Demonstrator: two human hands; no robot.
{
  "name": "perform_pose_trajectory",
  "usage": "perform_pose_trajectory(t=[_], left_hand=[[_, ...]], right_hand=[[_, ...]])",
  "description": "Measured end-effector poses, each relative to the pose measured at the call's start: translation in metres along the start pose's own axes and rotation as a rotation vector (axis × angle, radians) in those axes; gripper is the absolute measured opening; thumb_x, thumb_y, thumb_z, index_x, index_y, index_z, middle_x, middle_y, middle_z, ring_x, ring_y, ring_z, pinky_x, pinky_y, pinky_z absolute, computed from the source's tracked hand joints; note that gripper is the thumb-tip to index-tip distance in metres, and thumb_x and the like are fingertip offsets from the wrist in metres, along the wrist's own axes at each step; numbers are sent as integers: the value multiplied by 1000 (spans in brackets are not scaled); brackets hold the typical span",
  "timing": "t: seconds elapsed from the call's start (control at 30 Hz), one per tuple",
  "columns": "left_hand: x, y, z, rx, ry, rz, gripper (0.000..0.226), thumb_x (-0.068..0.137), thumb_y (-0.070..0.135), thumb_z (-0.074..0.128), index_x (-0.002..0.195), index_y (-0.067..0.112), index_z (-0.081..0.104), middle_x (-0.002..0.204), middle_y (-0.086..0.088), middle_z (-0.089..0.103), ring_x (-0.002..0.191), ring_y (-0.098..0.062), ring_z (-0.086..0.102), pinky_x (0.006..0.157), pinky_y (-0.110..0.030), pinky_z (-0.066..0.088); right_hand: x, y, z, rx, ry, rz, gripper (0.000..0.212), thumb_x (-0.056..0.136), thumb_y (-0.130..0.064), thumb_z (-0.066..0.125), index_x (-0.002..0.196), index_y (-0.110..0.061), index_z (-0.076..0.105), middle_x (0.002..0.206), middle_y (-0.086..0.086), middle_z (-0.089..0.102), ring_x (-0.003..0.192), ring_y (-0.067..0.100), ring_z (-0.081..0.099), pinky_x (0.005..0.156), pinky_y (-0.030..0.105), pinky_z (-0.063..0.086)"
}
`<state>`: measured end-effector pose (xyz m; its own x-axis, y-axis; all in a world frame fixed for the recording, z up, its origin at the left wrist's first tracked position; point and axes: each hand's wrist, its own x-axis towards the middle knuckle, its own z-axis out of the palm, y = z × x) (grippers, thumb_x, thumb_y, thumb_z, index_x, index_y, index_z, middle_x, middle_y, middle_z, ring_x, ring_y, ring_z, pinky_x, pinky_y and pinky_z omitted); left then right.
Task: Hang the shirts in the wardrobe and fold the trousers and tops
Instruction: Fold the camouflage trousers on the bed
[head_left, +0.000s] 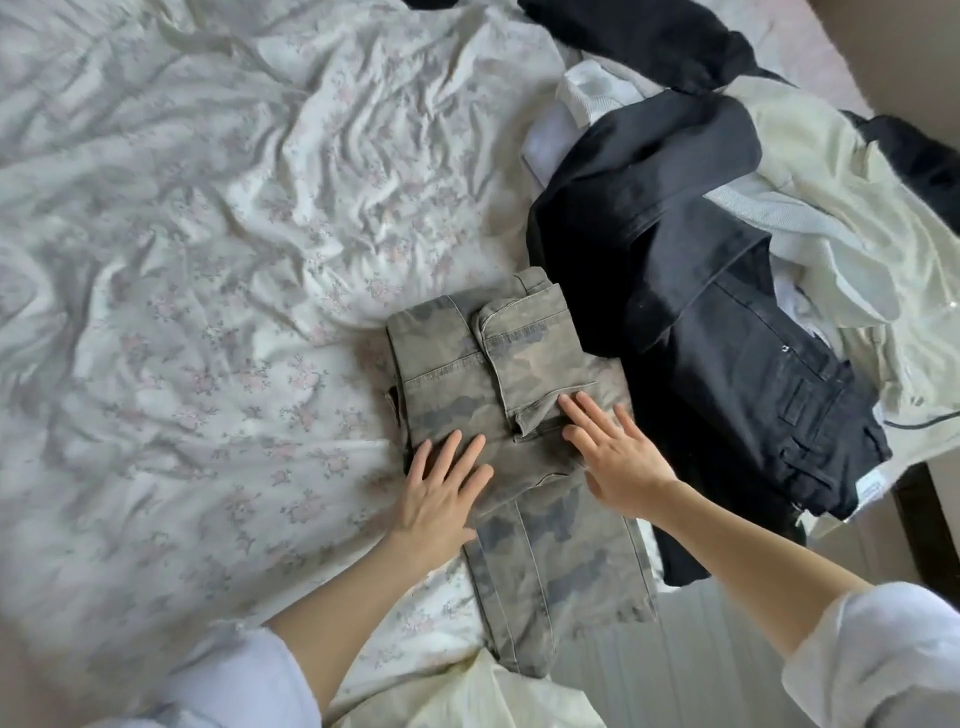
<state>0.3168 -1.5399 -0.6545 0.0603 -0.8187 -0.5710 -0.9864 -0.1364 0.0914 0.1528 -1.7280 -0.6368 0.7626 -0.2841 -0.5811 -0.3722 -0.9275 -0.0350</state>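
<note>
Camouflage trousers (519, 410) lie partly folded on the bed, the upper part doubled over and the legs trailing toward me past the bed's edge. My left hand (441, 493) presses flat on the folded part, fingers spread. My right hand (613, 452) rests flat beside it on the fold's right side, fingers apart. Neither hand grips the cloth. Right of them lie black trousers (727, 322) spread over a heap of clothes.
A floral bedsheet (208, 234), crumpled, covers the bed to the left. The heap at right holds white and cream tops (810, 171) and a black garment (649, 36) at the back. A pale garment (493, 696) hangs below me. The floor shows at lower right.
</note>
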Motion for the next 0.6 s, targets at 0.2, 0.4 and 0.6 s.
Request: perform_pose_trajectory(t=[0.2, 0.4, 0.6], left_hand=[[21, -16, -34, -386, 138, -36, 47, 93, 54, 35, 126, 27, 53, 143, 5, 40, 133, -18, 29, 103, -40, 17], [79, -94, -92, -388, 316, -323, 68, 83, 41, 60, 141, 21, 31, 145, -6, 35, 131, -27, 33, 102, -45, 28], [132, -153, -107, -809, -176, -217, 85, 66, 33, 82, 138, 21, 39, 139, -2, 47, 124, -22, 46, 105, -36, 36]], right_hand=[[15, -7, -32, 150, 124, 31, 32, 95, -27, 36, 115, -13, 58, 142, 7, 44, 134, 24, 36, 111, 40, 22], [72, 5, -91, 228, 390, 21, 38, 91, -18, 45, 129, -14, 48, 140, 2, 43, 133, 20, 32, 107, 36, 22], [162, 28, -135, 354, 3, 0, 70, 81, -20, 62, 140, -20, 24, 150, 3, 24, 141, 16, 17, 114, 49, -1]])
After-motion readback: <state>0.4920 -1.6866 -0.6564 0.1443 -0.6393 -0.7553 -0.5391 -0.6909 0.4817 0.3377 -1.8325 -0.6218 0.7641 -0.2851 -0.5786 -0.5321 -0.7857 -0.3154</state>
